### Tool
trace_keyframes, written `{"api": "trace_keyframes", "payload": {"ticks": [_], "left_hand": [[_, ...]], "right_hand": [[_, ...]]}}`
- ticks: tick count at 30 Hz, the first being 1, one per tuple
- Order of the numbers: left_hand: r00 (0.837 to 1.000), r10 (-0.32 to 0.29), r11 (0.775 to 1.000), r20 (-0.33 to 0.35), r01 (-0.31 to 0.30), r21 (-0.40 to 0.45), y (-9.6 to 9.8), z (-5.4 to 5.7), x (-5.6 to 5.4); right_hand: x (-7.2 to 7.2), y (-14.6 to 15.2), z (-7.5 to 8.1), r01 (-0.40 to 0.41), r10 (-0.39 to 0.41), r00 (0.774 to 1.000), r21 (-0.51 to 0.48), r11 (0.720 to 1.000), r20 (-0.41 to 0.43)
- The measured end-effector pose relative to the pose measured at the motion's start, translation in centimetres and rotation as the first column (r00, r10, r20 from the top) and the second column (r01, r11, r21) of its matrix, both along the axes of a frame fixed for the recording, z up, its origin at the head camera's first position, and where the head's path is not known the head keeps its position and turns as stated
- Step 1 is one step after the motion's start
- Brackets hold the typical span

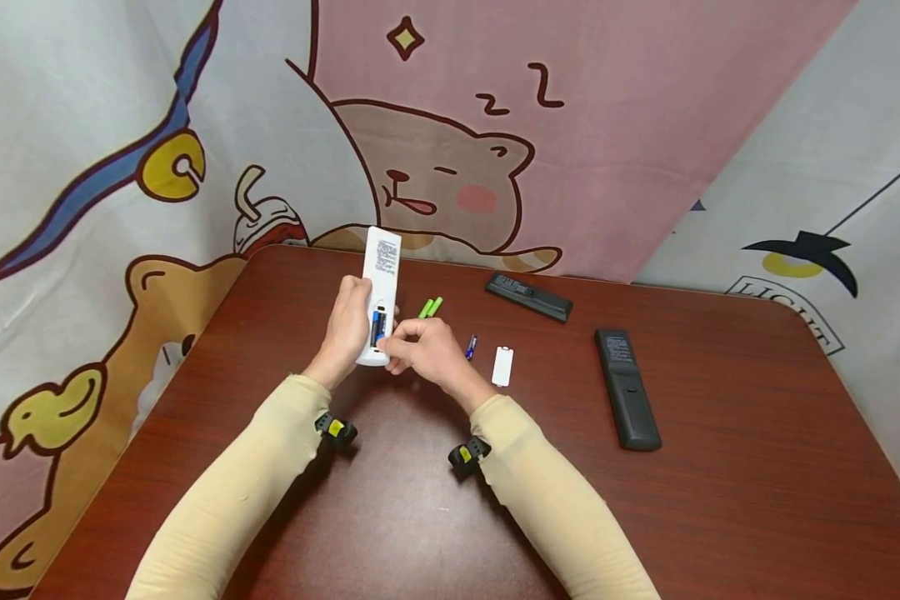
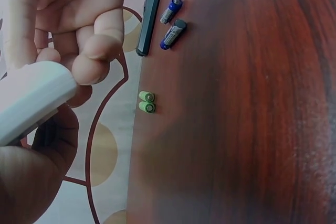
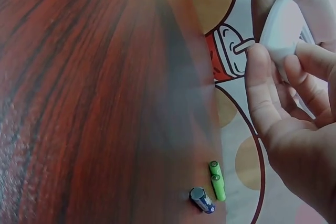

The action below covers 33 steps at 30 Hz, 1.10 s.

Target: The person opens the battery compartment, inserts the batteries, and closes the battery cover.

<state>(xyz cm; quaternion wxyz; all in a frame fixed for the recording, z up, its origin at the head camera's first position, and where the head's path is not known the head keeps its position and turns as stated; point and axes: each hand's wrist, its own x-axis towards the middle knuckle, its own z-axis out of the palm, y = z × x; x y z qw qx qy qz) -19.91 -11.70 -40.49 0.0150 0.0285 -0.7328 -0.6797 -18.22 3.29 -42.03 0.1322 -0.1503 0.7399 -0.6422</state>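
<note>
My left hand [image 1: 347,325] grips a white remote control [image 1: 382,258] along its side, raised over the table with its printed back facing me. Its battery compartment is uncovered, and blue-and-dark batteries [image 1: 378,327] show inside. My right hand [image 1: 431,354] pinches the remote's lower end, its thumb at the bottom of the compartment. In the right wrist view, the curled fingers of this hand [image 3: 299,140] meet the remote's white end [image 3: 283,30]. The white battery cover [image 1: 502,367] lies on the table, right of my right hand.
Two green batteries [image 1: 431,307] lie behind my right hand. Two loose blue batteries [image 2: 172,24] appear in the left wrist view. One black remote [image 1: 528,297] lies near the back edge, another black remote [image 1: 628,389] to the right. A patterned cloth [image 1: 450,125] hangs behind the table.
</note>
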Motion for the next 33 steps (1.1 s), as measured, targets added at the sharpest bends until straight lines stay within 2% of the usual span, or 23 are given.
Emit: {"api": "trace_keyframes", "payload": {"ticks": [5,14,22,26,33], "left_hand": [[1.0,0.001,1.0,0.002,-0.001,0.002,0.0,-0.3,0.1],[1.0,0.006,1.0,-0.009,-0.006,0.007,-0.1,-0.5,0.0],[1.0,-0.003,1.0,-0.016,0.003,0.02,-0.1,-0.7,-0.1],[1.0,-0.012,0.999,-0.008,0.013,0.046,-0.1,-0.6,-0.1],[1.0,-0.018,0.998,0.016,0.017,0.057,-0.2,-0.8,-0.1]], "right_hand": [[0.0,0.0,-0.2,-0.007,0.007,0.999,0.004,1.0,0.042],[0.0,0.4,0.1,-0.027,0.026,1.0,0.084,0.996,0.013],[0.1,0.7,0.1,-0.03,0.03,1.0,0.082,0.996,0.002],[0.1,1.0,0.1,-0.028,0.027,1.0,0.081,0.996,0.011],[0.1,1.5,0.2,-0.029,0.03,1.0,0.14,0.99,-0.002]]}}
